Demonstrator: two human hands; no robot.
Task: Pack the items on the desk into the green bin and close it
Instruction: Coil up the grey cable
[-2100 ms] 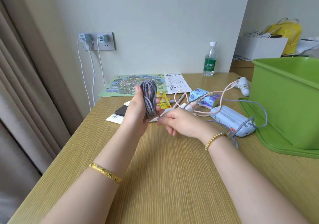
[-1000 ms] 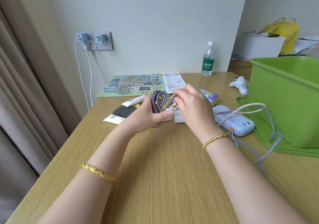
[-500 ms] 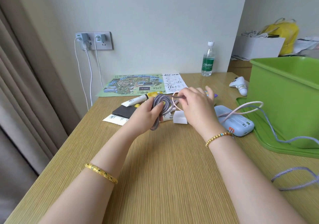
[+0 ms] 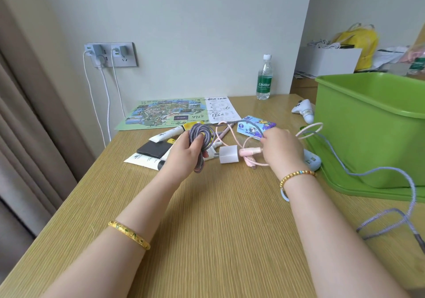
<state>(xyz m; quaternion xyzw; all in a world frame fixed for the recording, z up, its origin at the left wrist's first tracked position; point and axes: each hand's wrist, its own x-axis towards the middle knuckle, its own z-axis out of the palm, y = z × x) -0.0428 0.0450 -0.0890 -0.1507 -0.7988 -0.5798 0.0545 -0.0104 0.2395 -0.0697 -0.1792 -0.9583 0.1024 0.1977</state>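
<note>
Left hand grip is closed around the coiled part of the grey cable, coil upright above the tabletop. Right hand pinches the strand running out of the coil; between the hands it runs roughly left-right. The loose tail runs right past the green bin, loops down and ends near the tabletop's right edge (so all slack sits on the right-hand side). My read: right hand feeds the next wrap, left only holds. Bin is nearer the right hand, open, lid under it.
</note>
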